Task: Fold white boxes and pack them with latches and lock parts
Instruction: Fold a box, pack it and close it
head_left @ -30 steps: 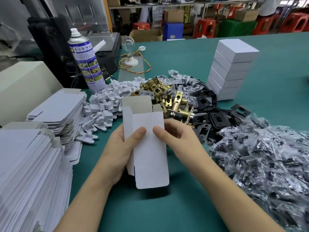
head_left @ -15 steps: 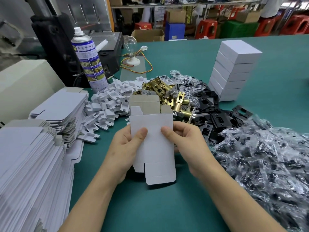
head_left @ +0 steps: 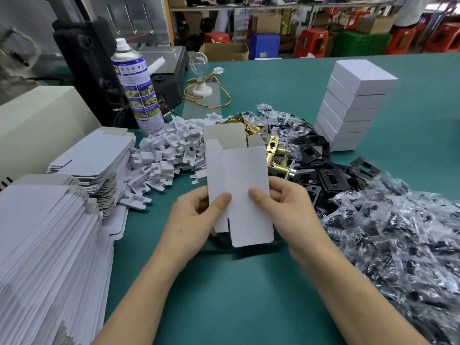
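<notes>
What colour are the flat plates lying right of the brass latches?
The plates are black; the head view shows them best.

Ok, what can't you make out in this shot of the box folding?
Head view only.
- Fingertips of left hand and right hand: hidden behind the white box.
- Brass latches: partly covered by that box.
- Clear bags: contents blurred, pile cut by the right edge.
- Flat box blanks: stack cut by the left edge.
- Spray can: label print too small.

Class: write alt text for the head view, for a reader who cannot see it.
The left hand and right hand pinch a half-folded white box above a green table. Flat box blanks are stacked left; brass latches, black plates and bagged parts lie right.
</notes>
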A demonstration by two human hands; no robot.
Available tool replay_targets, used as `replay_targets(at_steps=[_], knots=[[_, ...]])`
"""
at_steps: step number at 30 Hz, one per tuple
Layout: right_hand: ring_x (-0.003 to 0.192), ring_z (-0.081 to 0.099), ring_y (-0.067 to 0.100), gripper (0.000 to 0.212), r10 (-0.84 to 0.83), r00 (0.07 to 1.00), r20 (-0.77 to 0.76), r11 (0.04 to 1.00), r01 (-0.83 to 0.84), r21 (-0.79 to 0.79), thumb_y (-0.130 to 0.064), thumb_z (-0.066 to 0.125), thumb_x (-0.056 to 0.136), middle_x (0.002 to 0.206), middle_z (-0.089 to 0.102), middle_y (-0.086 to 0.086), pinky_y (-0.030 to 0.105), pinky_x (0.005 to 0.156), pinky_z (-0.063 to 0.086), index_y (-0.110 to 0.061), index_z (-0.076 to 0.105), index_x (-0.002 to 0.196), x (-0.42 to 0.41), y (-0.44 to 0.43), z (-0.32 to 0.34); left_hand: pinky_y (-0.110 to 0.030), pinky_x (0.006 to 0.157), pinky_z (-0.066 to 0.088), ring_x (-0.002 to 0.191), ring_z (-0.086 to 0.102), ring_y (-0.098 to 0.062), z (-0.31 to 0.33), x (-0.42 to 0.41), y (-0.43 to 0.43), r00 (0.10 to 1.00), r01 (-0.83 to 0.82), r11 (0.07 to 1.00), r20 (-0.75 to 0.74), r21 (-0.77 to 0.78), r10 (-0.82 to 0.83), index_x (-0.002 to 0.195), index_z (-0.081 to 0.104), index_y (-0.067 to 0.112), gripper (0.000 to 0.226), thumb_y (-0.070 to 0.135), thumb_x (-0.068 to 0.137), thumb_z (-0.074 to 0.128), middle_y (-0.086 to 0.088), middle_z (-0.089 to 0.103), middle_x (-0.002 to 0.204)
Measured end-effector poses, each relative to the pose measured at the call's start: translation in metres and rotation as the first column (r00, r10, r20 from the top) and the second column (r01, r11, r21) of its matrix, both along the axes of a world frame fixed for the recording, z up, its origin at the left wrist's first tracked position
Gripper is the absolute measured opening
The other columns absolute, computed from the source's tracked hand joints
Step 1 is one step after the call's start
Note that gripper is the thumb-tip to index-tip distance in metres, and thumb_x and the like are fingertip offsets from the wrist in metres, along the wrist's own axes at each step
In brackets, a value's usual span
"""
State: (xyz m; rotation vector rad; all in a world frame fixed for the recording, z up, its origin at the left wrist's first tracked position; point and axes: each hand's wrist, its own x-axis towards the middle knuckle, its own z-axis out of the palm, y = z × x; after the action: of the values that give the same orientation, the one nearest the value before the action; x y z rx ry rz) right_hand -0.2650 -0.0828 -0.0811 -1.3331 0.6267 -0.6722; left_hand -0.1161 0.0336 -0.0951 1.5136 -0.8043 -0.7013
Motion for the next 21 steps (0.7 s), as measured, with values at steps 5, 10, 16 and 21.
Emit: replay_targets(at_steps=[5,10,16,21], knots=[[0.096,0.077,0.020,0.016,0.025,1.000,0.003,0.998,-0.026,0.049,-0.023,0.066,0.100,0.103,0.080,0.003,0.029,0.078,0.063,-0.014,0.075,0.110,-0.001,-0.001,0.001,-0.027,0.079,0.063,0.094,0.079,-0.019,-0.001,0.004,0.002,0.999,0.047,0.999,-0.028,-0.004,-0.047,0.104,0.079,0.037,0.018,0.039,0.090,0.069,0.001,0.082,0.102],[0.091,0.078,0.021,0.010,-0.068,0.995,0.074,0.997,0.064,0.044,-0.017,0.067,0.100,0.098,0.080,0.006,0.024,0.069,0.060,-0.020,0.077,0.103,0.000,-0.001,0.000,-0.043,0.087,0.064,0.095,0.079,-0.022,-0.001,-0.002,0.002,0.999,-0.004,1.000,0.039,0.017,0.004,0.100,0.081,0.027,0.015,0.036,0.091,0.074,0.002,0.082,0.101],[0.101,0.075,0.019,0.019,-0.089,0.993,0.083,0.992,0.095,-0.079,-0.019,0.066,0.101,0.110,0.078,-0.003,0.048,0.087,0.063,-0.029,0.074,0.115,0.005,0.004,-0.003,-0.011,0.077,0.053,0.095,0.073,0.001,0.004,-0.006,0.001,0.971,-0.147,0.989,0.187,-0.035,0.151,0.139,0.056,0.042,0.057,0.030,0.089,0.081,0.027,0.075,0.104],[0.107,0.072,0.011,0.034,-0.039,0.987,0.154,0.991,0.058,-0.123,-0.039,0.055,0.102,0.121,0.073,-0.014,0.035,0.081,0.063,-0.046,0.061,0.134,0.008,0.008,0.002,-0.016,0.083,0.057,0.101,0.075,-0.007,0.005,-0.010,0.002,0.979,-0.078,0.992,0.182,-0.102,0.096,0.154,0.037,0.053,0.085,0.046,0.084,0.085,0.024,0.077,0.112]])
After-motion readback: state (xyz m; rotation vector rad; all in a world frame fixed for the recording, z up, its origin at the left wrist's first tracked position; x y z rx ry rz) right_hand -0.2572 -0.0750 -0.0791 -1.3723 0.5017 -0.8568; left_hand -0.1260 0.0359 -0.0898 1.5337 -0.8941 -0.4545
